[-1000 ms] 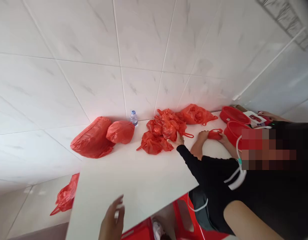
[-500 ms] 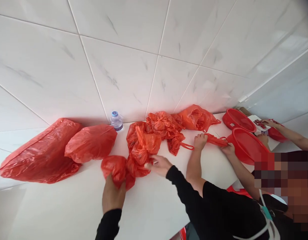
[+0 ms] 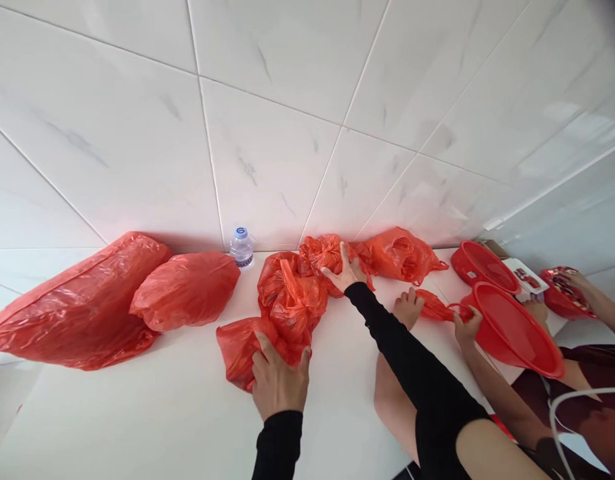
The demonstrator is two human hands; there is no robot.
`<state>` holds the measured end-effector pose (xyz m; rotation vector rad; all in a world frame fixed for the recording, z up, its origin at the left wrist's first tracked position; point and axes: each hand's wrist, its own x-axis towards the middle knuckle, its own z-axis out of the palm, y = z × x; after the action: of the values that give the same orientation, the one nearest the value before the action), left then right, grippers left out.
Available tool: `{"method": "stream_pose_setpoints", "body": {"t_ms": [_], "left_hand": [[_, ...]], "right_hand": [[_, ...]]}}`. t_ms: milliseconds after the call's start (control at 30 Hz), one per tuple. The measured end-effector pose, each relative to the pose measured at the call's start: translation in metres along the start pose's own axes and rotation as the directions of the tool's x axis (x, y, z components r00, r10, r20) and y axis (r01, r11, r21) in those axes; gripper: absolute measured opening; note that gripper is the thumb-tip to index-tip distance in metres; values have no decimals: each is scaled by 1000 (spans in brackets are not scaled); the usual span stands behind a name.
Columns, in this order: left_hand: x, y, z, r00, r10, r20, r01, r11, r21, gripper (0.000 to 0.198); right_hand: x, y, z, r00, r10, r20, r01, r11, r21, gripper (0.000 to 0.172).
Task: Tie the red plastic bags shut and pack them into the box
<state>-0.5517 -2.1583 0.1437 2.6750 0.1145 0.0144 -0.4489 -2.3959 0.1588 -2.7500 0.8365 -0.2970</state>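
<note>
My left hand (image 3: 281,381) is curled over a tied red plastic bag (image 3: 240,347) near the front of the white table, fingers and thumb pressed into the film. A knotted red bag (image 3: 300,300) lies right behind it, touching it. Farther back, my right hand (image 3: 348,270) reaches over a crumpled red bag (image 3: 320,250) by the wall. Its thumb and index finger are spread apart; the other fingers are partly hidden. What the bags contain cannot be seen.
Two large filled red bags (image 3: 187,290) lie at the left, beside a small water bottle (image 3: 242,248). Another red bag (image 3: 402,255) rests along the wall. At the right, a co-worker's hands (image 3: 467,327) hold a red bag near red basins (image 3: 517,333); another person's hand (image 3: 577,287) is farther right.
My right hand has moved from the knotted bag up and right to the bags by the wall. My left hand has shifted right with its bag, against the knotted one. The view has shifted too.
</note>
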Motion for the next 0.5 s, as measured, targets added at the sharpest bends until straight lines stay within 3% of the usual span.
{"method": "stream_pose_setpoints", "body": {"t_ms": [67,167,300,400,500], "left_hand": [[11,-4,9,999,38,1,-38,996,86,88],[20,-20,13,997,56,54,-60,995,78,62],[14,-44,-4,987,68,144,-73,997,31,45],[-1,-50,-23,988,28,155,-25,999,-22,57],[-16,-46,-35,990,-77,116,90,990,-106,92]], "right_hand": [[18,-12,10,994,-65,91,64,998,12,89],[27,-20,21,970,-172,170,160,984,82,67],[-5,-17,31,949,-263,174,224,950,217,54],[-55,-21,38,928,-326,181,251,906,341,56],[-113,-35,42,896,-395,205,260,838,480,53]]}}
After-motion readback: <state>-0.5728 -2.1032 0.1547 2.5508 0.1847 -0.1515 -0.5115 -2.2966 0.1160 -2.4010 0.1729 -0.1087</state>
